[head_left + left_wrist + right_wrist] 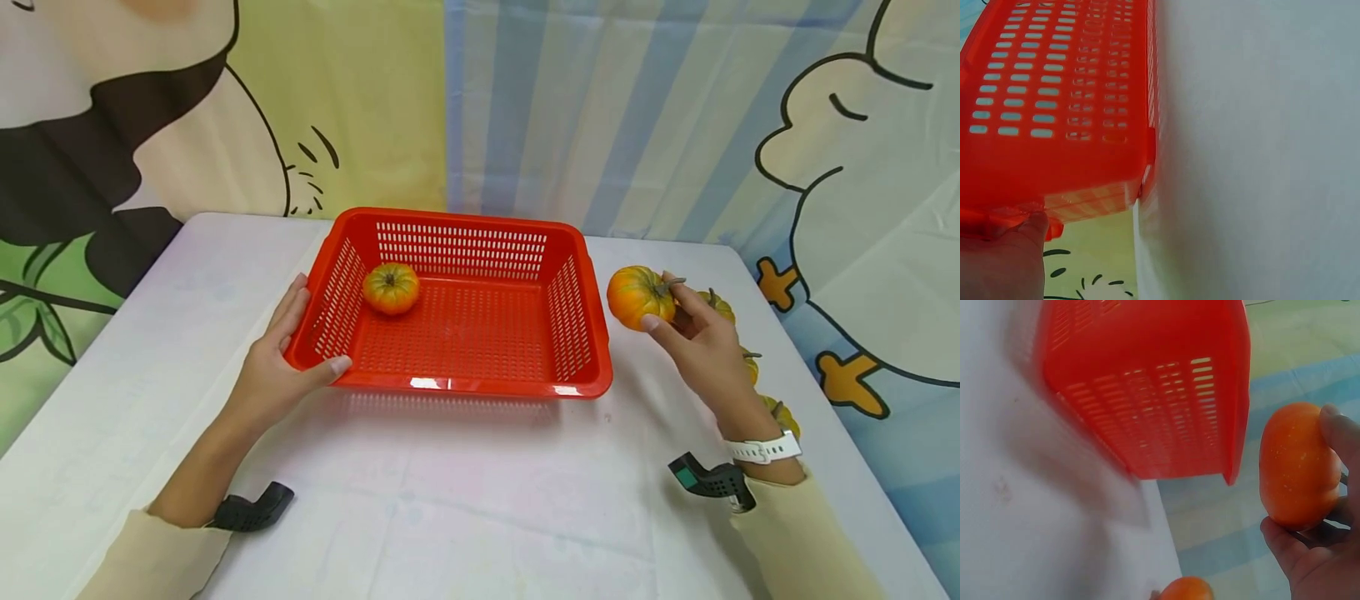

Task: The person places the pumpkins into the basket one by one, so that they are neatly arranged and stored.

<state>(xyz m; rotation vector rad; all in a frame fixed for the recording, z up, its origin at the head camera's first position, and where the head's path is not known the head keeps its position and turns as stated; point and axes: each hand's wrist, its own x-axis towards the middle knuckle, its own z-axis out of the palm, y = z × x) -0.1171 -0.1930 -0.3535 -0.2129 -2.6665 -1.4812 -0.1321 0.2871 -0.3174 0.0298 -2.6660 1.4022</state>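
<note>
A red plastic basket (pixel 450 385) with slotted walls stands on the table, and one small orange-and-green pumpkin (pixel 391 288) sits inside near its left wall. My left hand (pixel 279 367) grips the basket at its left side, with the thumb over the front left corner of the rim and the fingers along the outside. In the left wrist view only part of that hand (pixel 1007 259) shows. Just off the basket's right wall, my right hand (pixel 701 346) holds another pumpkin (pixel 637 296) between thumb and fingers. The right wrist view shows this pumpkin's smooth orange underside (pixel 1297 469), raised beside the basket.
Several more pumpkins (pixel 782 415) lie in a row along the table's right side, partly hidden behind my right hand and wrist. A white cloth covers the table (pixel 465 500). Behind its far edge hangs a printed cartoon curtain (pixel 525 108).
</note>
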